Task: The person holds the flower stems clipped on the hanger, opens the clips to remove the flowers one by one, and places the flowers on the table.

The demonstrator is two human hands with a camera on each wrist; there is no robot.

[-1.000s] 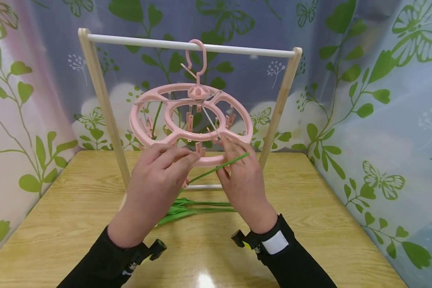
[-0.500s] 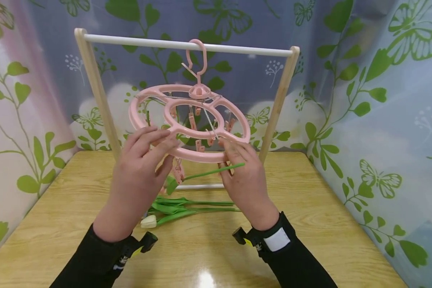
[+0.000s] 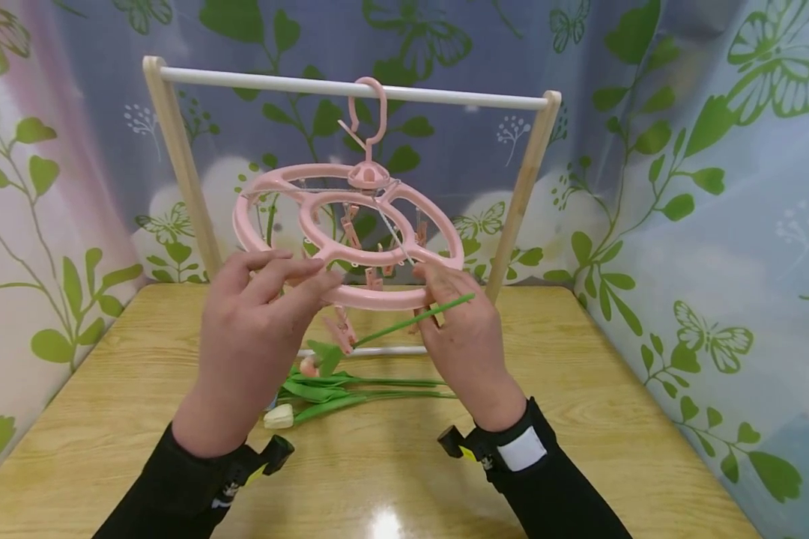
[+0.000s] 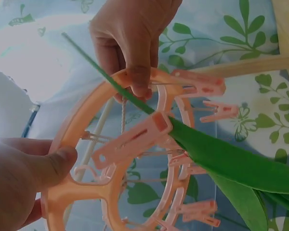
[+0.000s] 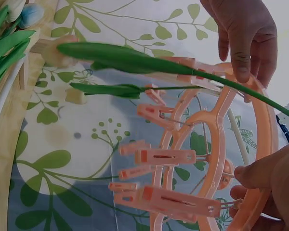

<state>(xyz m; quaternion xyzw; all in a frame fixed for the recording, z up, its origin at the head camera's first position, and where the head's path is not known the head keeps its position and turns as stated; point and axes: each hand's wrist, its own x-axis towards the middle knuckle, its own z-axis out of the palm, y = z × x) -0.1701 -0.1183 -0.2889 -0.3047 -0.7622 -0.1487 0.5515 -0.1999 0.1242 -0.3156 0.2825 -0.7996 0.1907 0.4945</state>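
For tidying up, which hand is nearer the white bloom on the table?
Left. In the head view, the left hand is above the white bloom; the right hand is farther, upper right.

Drying hanger [image 3: 377, 300]: smooth, glossy plastic. Clothes pegs [image 5: 166, 157]: moulded plastic, satin. Cord [image 4: 123, 118]: twisted fibre, rough-looking. Crossbar [image 3: 263, 81]: smooth, white, glossy. Upright [image 3: 523, 196]: pale wood, matt. Tabletop [image 3: 580, 434]: wood-grained, smooth, glossy. Backdrop [image 3: 714, 247]: printed sheeting, cloth or plastic indistinguishable. Sleeve [image 3: 556, 501]: matt black cloth. Tulip leaf [image 4: 231, 156]: smooth, low sheen.
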